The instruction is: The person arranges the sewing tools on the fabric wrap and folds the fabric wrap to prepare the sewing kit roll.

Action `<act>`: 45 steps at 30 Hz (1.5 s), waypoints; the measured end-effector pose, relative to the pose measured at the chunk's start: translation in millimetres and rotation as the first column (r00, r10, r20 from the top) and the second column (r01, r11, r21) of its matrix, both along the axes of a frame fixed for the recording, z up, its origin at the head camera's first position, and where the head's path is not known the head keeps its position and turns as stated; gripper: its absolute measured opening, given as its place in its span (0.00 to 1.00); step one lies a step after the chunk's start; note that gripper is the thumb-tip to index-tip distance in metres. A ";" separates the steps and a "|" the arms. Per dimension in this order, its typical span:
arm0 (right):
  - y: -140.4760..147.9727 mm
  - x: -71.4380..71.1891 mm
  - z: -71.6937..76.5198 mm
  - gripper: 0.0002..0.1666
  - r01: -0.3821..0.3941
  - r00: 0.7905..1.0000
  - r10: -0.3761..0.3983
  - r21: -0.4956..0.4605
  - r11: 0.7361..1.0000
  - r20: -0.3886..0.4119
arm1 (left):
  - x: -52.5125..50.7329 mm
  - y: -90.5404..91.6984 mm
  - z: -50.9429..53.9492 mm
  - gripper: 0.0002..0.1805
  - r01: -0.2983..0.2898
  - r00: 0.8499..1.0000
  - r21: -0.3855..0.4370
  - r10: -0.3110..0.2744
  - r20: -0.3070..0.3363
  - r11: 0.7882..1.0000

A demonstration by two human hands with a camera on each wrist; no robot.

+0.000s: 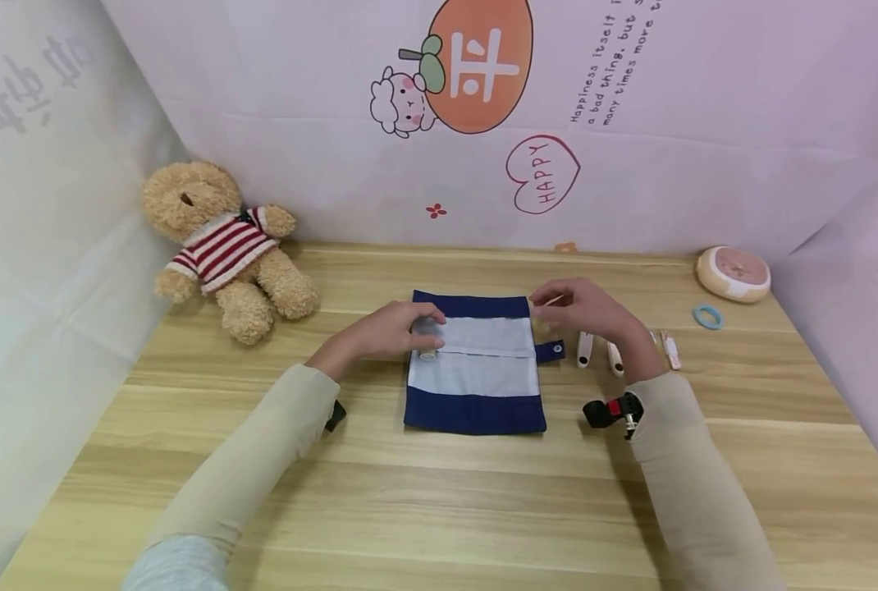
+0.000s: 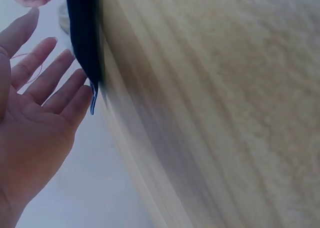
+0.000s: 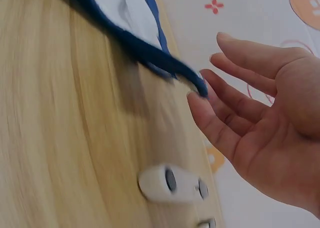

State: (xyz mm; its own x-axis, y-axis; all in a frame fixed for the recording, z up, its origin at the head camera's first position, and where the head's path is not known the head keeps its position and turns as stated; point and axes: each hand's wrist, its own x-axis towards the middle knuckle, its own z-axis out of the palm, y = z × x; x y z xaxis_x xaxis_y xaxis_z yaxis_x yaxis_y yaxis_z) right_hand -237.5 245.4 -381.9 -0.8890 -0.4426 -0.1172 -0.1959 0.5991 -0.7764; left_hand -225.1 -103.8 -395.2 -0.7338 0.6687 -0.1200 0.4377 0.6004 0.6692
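Observation:
A navy and pale grey cloth pouch (image 1: 483,376) lies spread out on the table, with a snap strap (image 1: 551,351) sticking out on its right. My left hand (image 1: 398,330) hovers at its upper left, fingers apart and slightly bent; in the left wrist view the palm shows nothing held. A small pale, round-ended thing (image 1: 427,355) sits under those fingertips, its kind unclear. By the upper right corner is my right hand (image 1: 585,308), its fingers loosely bent. In the right wrist view its fingertips are close to the cloth's navy edge (image 3: 170,63); contact is hard to tell.
Right of the pouch lie white small tools (image 1: 585,350), partly hidden by my right wrist, and a pink-and-white slim item (image 1: 671,350). Farther right are a blue ring (image 1: 708,317) and a rounded cream-and-pink case (image 1: 734,274). A teddy bear (image 1: 225,250) sits at the back left.

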 end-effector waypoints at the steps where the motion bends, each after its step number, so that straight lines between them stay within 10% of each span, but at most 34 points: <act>1: 3.9 0.7 0.4 0.22 0.014 1.000 -0.014 0.004 1.000 0.000 | -0.3 1.1 -0.7 0.24 0.003 1.000 -0.004 -0.003 -0.001 1.000; 18: 42.4 6.6 -0.6 0.30 0.203 0.978 -0.206 0.100 0.974 0.021 | -3.0 9.2 -7.4 0.26 0.093 0.995 -0.077 -0.095 -0.027 0.993; 45: 46.8 -1.2 -1.5 0.33 0.144 0.980 -0.171 0.239 0.960 0.098 | -1.2 11.9 -3.4 0.12 0.086 0.996 -0.133 -0.087 -0.003 0.987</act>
State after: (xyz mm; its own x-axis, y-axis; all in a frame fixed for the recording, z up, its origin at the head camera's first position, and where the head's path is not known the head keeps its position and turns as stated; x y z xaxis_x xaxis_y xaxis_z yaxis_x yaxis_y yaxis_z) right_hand -238.7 292.2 -383.3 -0.9195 -0.2470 -0.3058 -0.0012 0.7796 -0.6263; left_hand -226.2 -91.9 -398.5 -0.6753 0.7083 -0.2056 0.4976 0.6433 0.5818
